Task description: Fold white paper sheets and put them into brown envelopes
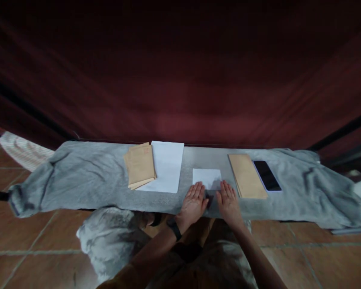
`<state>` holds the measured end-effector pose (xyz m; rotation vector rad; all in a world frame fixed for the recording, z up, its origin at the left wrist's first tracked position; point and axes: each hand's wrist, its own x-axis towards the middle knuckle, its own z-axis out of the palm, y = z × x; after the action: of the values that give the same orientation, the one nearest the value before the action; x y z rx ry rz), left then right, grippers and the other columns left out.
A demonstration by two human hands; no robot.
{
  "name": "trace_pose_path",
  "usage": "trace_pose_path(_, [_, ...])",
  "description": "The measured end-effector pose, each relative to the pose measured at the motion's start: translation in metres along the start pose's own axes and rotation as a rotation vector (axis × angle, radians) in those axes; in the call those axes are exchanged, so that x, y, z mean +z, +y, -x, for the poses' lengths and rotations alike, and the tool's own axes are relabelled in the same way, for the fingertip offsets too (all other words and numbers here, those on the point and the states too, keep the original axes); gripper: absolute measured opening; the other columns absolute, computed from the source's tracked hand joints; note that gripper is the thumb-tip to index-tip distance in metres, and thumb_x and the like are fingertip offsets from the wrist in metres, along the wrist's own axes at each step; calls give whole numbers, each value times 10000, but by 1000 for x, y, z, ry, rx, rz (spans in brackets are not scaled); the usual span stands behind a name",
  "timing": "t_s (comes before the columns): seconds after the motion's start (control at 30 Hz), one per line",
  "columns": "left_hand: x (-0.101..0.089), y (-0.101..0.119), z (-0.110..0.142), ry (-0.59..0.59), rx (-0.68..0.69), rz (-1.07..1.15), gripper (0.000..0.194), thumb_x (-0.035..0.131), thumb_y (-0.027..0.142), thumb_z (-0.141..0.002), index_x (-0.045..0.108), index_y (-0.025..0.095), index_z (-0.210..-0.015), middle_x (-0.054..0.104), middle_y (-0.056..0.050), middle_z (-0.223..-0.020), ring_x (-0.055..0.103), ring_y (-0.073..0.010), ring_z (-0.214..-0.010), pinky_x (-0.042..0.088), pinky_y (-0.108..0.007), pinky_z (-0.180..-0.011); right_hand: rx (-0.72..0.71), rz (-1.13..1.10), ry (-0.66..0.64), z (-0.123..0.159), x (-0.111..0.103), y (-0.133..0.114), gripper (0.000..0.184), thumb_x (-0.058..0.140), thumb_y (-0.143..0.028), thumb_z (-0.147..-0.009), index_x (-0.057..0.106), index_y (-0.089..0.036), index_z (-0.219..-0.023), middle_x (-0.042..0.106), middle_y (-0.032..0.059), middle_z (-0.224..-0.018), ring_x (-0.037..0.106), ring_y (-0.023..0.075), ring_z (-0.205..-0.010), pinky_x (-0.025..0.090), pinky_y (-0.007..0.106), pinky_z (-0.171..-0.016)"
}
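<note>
A small white sheet of paper (207,176), possibly folded, lies flat on the grey cloth in front of me. At its lower left corner rests my left hand (193,202), palm down with the fingers stretched out. My right hand (229,202) lies the same way at the lower right corner, fingertips by the paper's edge. Neither hand grips anything. To the right of the paper is a stack of long brown envelopes (247,176). On the left, smaller brown envelopes (140,164) lie partly over a stack of larger white paper (168,166).
The grey cloth (90,176) covers a long narrow surface, wrinkled at both ends. Beyond the right-hand envelopes lies a dark-screened phone (267,176). A dark red curtain (180,100) hangs behind the far edge. Brown floor tiles (48,241) show below.
</note>
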<state>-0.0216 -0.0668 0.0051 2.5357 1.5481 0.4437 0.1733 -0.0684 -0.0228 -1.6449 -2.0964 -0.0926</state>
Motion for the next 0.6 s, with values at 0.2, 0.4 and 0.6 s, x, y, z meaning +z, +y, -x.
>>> trace_pose_path(0.2, [0, -3, -46, 29, -41, -41, 561, 311, 196, -987, 334, 70, -1533, 344, -144, -1616, 229, -232, -1530, 251, -453, -1251, -47, -58, -113, -55, 14, -19, 522, 265, -304, -1059, 393, -126, -1532, 424, 145, -1572, 364, 252, -1473, 348, 492, -1168])
trace_pose_path(0.4, [11, -27, -70, 13, -134, -61, 555, 297, 299, -1020, 347, 112, -1540, 396, -142, -1588, 301, -247, -1504, 292, -479, -1228, 16, -13, -151, -84, 29, -8, 497, 316, -291, -1040, 503, -94, -1455, 508, 151, -1511, 418, 258, -1433, 326, 466, -1174])
trace_pose_path(0.6, [15, -39, -38, 135, -163, -58, 593, 349, 358, -1022, 284, 144, -1571, 395, -141, -1588, 328, -267, -1493, 335, -496, -1210, 3, -30, -195, -105, 27, 15, 466, 442, -184, -951, 567, -199, -1400, 606, 100, -1409, 532, 241, -1301, 311, 451, -1171])
